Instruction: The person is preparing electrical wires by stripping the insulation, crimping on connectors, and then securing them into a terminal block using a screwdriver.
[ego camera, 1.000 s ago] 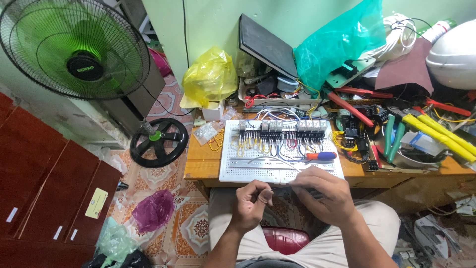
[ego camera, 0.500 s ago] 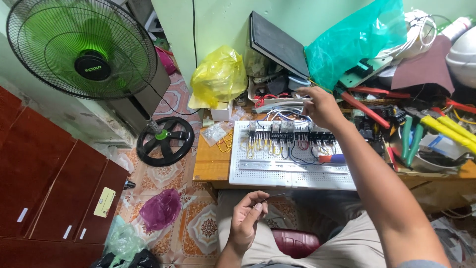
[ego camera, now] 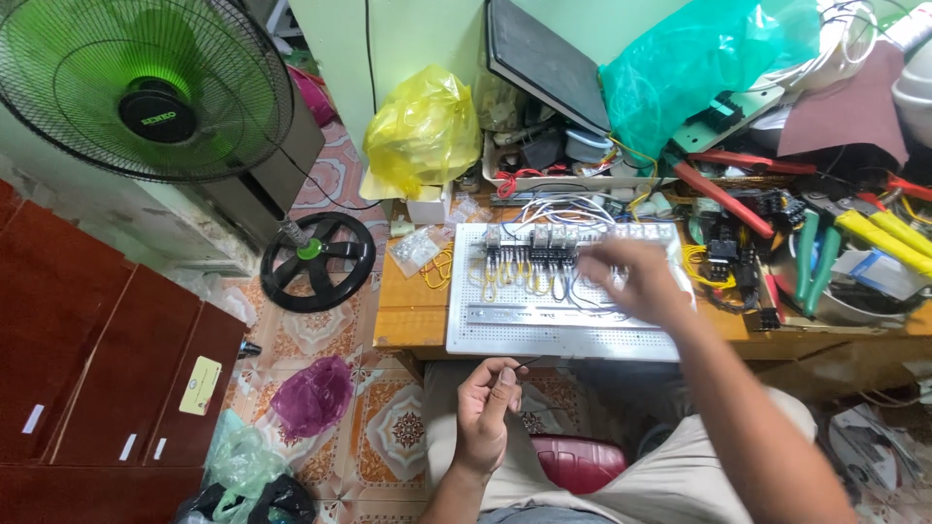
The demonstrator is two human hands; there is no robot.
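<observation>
Since half a second ago, the right hand (ego camera: 636, 277) is pulling back from the far clutter behind the board and is now hanging over the right half of the white perforated panel (ego camera: 544, 330), while the left hand (ego camera: 488, 403) is staying low near the lap. Going from the left, a green-bladed fan (ego camera: 146, 87) is standing over the tiled floor, with its black round base (ego camera: 313, 260) lying beside the wooden bench (ego camera: 413, 315) and a purple bag (ego camera: 311, 396) crumpled on the tiles below. On the bench a yellow plastic bag (ego camera: 422, 126) is sitting behind the panel, and the panel itself is lying flat at the bench's near edge, carrying a row of relays (ego camera: 544, 247) wired with white and yellow leads. The left hand is hovering just in front of the panel's near edge, fingers closed narrowly, pinching what looks like a thin dark wire (ego camera: 529, 362) between thumb and forefinger. The right hand is blurred with motion, so whether its fingers are spread or holding anything cannot be told. Further right, a green plastic bag (ego camera: 709, 58) and yellow-handled tools (ego camera: 888, 238) are crowding the bench. Judging from this, the wiring would go best if the pinch stays close to the wire's tip, and the right hand settles on the panel before guiding the end to its terminal, keeping clear of the leads already routed.
</observation>
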